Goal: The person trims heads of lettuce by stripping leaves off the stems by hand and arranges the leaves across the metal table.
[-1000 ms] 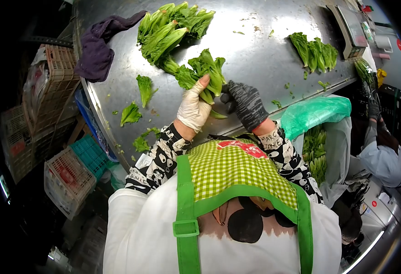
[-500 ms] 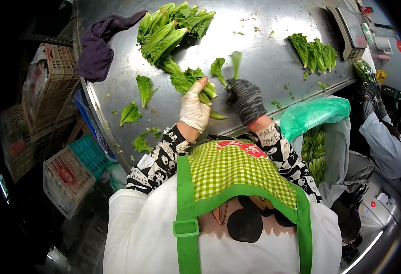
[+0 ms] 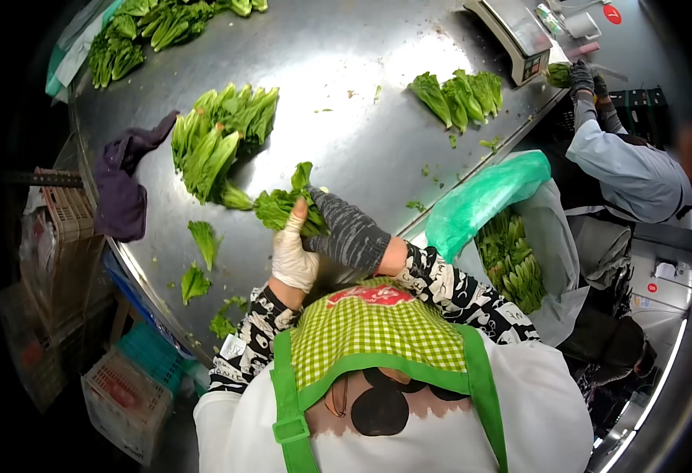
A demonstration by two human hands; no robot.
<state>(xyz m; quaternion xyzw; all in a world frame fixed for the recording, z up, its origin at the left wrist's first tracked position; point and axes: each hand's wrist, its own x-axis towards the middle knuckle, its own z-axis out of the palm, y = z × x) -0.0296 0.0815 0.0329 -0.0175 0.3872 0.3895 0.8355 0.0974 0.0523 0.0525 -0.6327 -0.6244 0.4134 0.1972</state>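
Note:
My left hand (image 3: pixel 294 256), in a whitish glove, is closed around a small head of green leafy lettuce (image 3: pixel 275 211), thumb on top. My right hand (image 3: pixel 350 229), in a dark grey patterned glove, reaches across to the same lettuce and grips at its right side; its fingertips are partly hidden. A single leaf (image 3: pixel 302 175) stands up just beyond the right fingers. Left of the hands, a pile of lettuce heads (image 3: pixel 216 150) lies on the metal table (image 3: pixel 322 142). Loose leaves (image 3: pixel 202 240) are scattered nearer the left edge.
A dark purple cloth (image 3: pixel 121 185) lies at the table's left edge. More lettuce (image 3: pixel 448 98) sits near a scale (image 3: pixel 519 47). Right of me, a green-rimmed bag (image 3: pixel 488 189) holds lettuce. Crates (image 3: pixel 125 394) stand below left; a gloved co-worker (image 3: pixel 622 158) works at right.
My view has shifted, showing more lettuce at the far left. My right hand has moved from beside the lettuce onto it. The leaf blurred near that hand is no longer there.

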